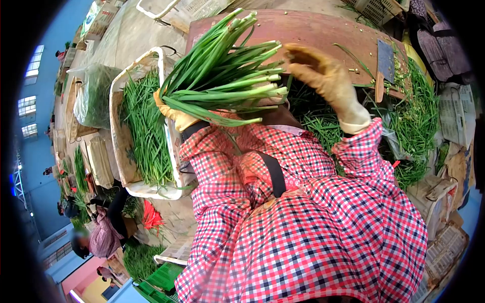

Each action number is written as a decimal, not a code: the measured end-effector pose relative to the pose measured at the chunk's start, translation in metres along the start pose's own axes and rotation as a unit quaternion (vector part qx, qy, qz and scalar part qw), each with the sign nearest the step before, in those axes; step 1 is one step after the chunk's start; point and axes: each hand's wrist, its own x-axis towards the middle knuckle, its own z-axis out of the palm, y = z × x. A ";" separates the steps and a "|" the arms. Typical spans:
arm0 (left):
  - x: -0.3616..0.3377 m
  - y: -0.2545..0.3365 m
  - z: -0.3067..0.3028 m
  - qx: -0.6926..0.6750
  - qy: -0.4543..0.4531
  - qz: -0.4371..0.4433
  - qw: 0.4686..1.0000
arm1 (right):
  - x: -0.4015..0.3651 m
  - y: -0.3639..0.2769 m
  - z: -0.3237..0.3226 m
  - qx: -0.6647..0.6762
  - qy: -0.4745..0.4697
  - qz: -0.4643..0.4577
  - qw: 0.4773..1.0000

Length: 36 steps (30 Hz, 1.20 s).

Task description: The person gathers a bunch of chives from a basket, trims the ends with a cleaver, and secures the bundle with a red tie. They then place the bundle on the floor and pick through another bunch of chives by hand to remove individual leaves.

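Note:
My left hand [177, 113], in a tan glove, is wrapped around the leafy part of a thick bunch of chives [217, 76]. The pale cut ends of the bunch point right, toward my other hand. My right hand [323, 76], also gloved, is raised beside those ends with fingers curved and apart, holding nothing. A small gap separates it from the stalks. Beyond both hands lies a reddish-brown board [303, 28] with cut bits scattered on it. A cleaver [385, 60] with a wooden handle rests on the board's right part.
A white-rimmed basket [117, 96] full of long green leaves stands at my left. Loose greens [417, 126] pile up at the right. A green crate [164, 276] is at the lower left. A bent-over person [105, 235] and a plastic bag of greens [98, 96] are farther left.

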 end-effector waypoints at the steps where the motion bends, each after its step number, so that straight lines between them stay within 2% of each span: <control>1: -0.001 0.003 -0.001 -0.086 -0.065 -0.040 0.993 | 0.001 -0.004 0.011 -0.048 0.003 -0.014 0.999; 2: -0.003 0.006 -0.001 -0.160 -0.122 -0.089 0.975 | 0.000 -0.008 0.019 -0.096 0.005 -0.028 0.995; 3: 0.008 0.006 -0.018 -0.128 -0.137 -0.086 0.978 | -0.001 -0.014 0.024 -0.060 -0.003 0.005 0.998; 6: 0.031 0.011 -0.051 -0.049 -0.218 -0.078 0.972 | 0.000 -0.013 0.014 -0.092 -0.044 0.002 0.995; 7: 0.033 0.008 -0.056 -0.052 -0.190 -0.056 0.979 | 0.000 -0.014 0.009 0.037 -0.088 0.029 0.995; 8: 0.033 0.005 -0.061 -0.056 -0.161 -0.034 0.985 | -0.001 -0.010 0.009 0.023 -0.075 -0.023 0.997; 9: 0.027 0.002 -0.058 0.047 -0.056 0.025 0.997 | -0.002 -0.002 0.011 0.010 -0.062 -0.074 0.995; 10: 0.022 0.001 -0.051 0.077 -0.025 0.020 0.997 | -0.003 0.002 0.013 -0.003 -0.048 -0.125 0.991; 11: 0.018 0.000 -0.043 0.107 0.006 0.014 0.994 | -0.004 0.002 0.019 -0.001 -0.030 -0.106 0.994; 14: -0.006 -0.005 0.009 0.070 0.062 -0.006 0.996 | 0.000 -0.011 0.027 -0.112 0.000 -0.051 0.992; 15: -0.012 -0.007 0.025 0.068 0.091 -0.003 0.993 | 0.002 -0.008 0.033 -0.103 0.041 -0.035 0.993; 17: -0.020 -0.012 0.039 0.039 0.097 -0.029 0.994 | 0.011 0.019 0.036 -0.072 0.098 -0.081 0.989; 18: -0.012 -0.012 0.028 0.045 0.080 -0.060 0.994 | 0.014 0.027 0.038 -0.056 0.126 -0.106 0.985; 19: -0.003 -0.014 0.016 0.060 0.069 -0.070 0.993 | 0.012 0.011 0.040 -0.068 0.135 -0.072 0.986; 20: 0.004 -0.016 0.005 0.076 0.058 -0.079 0.992 | 0.013 0.016 0.036 -0.127 0.147 -0.147 0.970; 22: -0.010 -0.015 0.028 0.130 0.090 -0.049 0.986 | 0.020 0.032 0.017 -0.242 0.167 -0.294 0.910; 23: -0.013 -0.014 0.038 0.136 0.104 -0.042 0.984 | 0.023 0.034 0.007 -0.292 0.194 -0.327 0.878; 24: -0.016 -0.015 0.042 0.141 0.119 -0.035 0.982 | 0.028 0.049 -0.014 -0.248 0.227 -0.312 0.888; 25: -0.013 -0.012 0.040 0.199 0.142 -0.025 0.969 | 0.017 0.037 -0.027 -0.224 0.249 -0.167 0.927; 26: 0.004 -0.010 0.011 0.178 0.098 -0.024 0.979 | 0.005 0.024 -0.036 -0.192 0.264 -0.016 0.945; 28: -0.005 -0.013 0.028 0.212 0.166 0.060 0.961 | -0.010 0.037 -0.048 -0.105 0.135 -0.031 0.985; 29: -0.003 -0.010 0.028 0.209 0.164 0.052 0.963 | -0.015 0.042 -0.050 -0.060 0.069 -0.039 0.995; 30: 0.000 -0.007 0.027 0.205 0.162 0.044 0.964 | -0.016 0.039 -0.041 -0.188 0.004 -0.011 0.982; 31: 0.000 -0.005 0.033 0.201 0.161 0.035 0.966 | -0.016 0.037 -0.022 -0.163 -0.016 -0.004 0.986; 32: -0.006 -0.005 0.038 0.265 0.190 0.042 0.944 | -0.016 0.035 0.000 -0.138 -0.036 0.003 0.990; 33: -0.019 -0.005 0.058 0.328 0.217 0.049 0.918 | -0.016 0.030 0.015 -0.174 -0.024 -0.027 0.984; 34: -0.016 -0.007 0.055 0.312 0.216 0.052 0.924 | -0.013 0.026 0.029 -0.209 -0.011 -0.058 0.976; 35: -0.013 -0.009 0.053 0.297 0.214 0.054 0.929 | -0.010 0.027 0.042 -0.246 0.009 -0.045 0.968; 36: -0.011 -0.010 0.050 0.281 0.213 0.057 0.934 | -0.007 0.029 0.052 -0.183 0.011 -0.015 0.983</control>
